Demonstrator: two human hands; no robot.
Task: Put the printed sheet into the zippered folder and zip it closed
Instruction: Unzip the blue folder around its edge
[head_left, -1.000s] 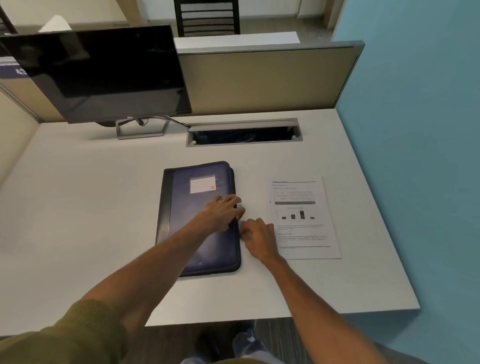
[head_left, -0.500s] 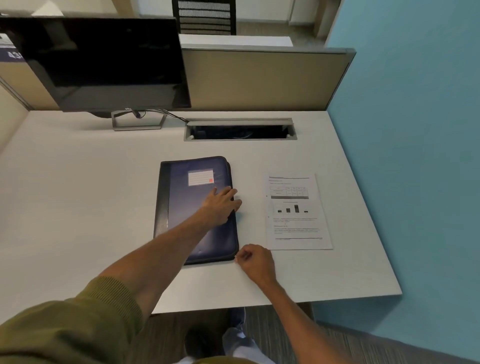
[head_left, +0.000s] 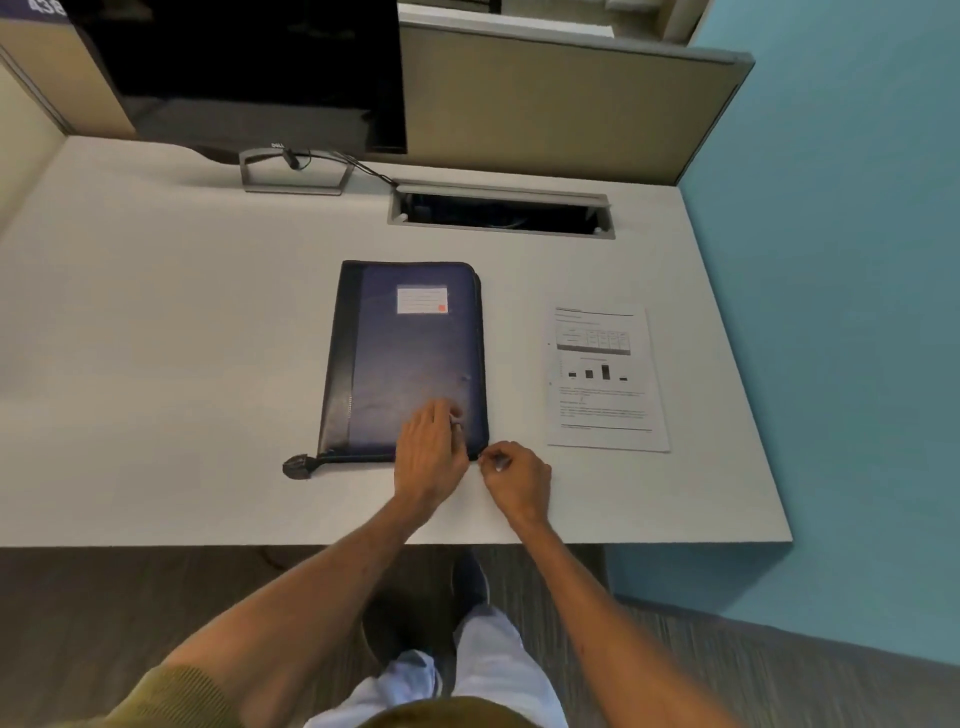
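While the left hand (head_left: 428, 449) presses the folder (head_left: 405, 358), the right hand (head_left: 514, 480) pinches its corner.

We read "DELL" on the wide black monitor's (head_left: 234, 73) lower bezel, far beyond our fingers; "43" marks the purple corner sign (head_left: 31, 8).

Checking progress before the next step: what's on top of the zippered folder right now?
A white label near the zippered folder's far end, and the left hand pressing its near right corner. The printed sheet lies beside it on the desk. Inside is hidden.
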